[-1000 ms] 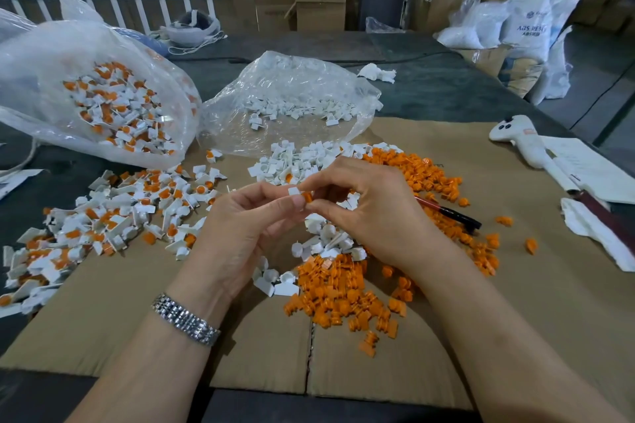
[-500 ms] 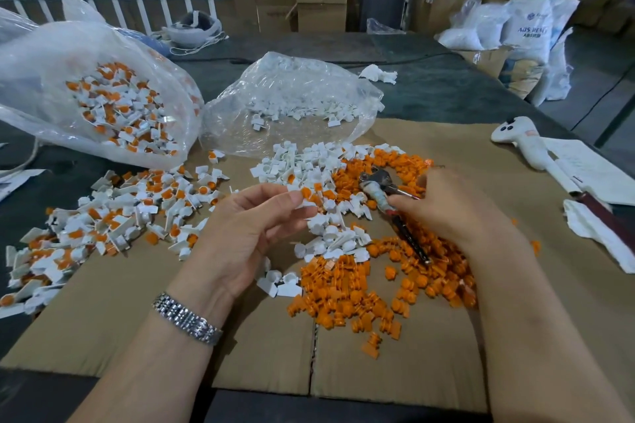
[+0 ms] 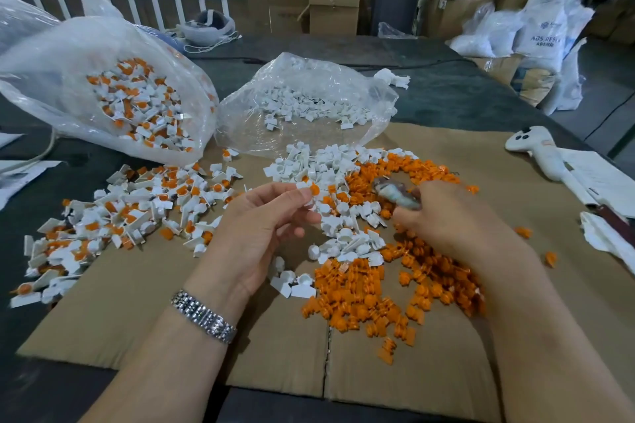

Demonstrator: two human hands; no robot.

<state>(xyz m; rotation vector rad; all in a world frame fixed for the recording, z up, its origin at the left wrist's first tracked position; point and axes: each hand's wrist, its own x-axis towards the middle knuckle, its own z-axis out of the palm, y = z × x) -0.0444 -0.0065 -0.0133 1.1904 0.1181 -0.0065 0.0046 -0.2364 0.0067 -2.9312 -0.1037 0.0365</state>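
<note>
Warehouse bench: fingers of the left hand pinch an orange-capped piece; the right hand clamps blurred pliers, which could slip and nip skin.

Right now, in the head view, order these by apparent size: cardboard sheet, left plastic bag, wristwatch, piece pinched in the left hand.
1. cardboard sheet
2. left plastic bag
3. wristwatch, nearer the camera
4. piece in left hand

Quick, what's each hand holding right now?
Left hand: pinches a small white-and-orange piece.
Right hand: grips a blurred tool, likely pliers.
</note>
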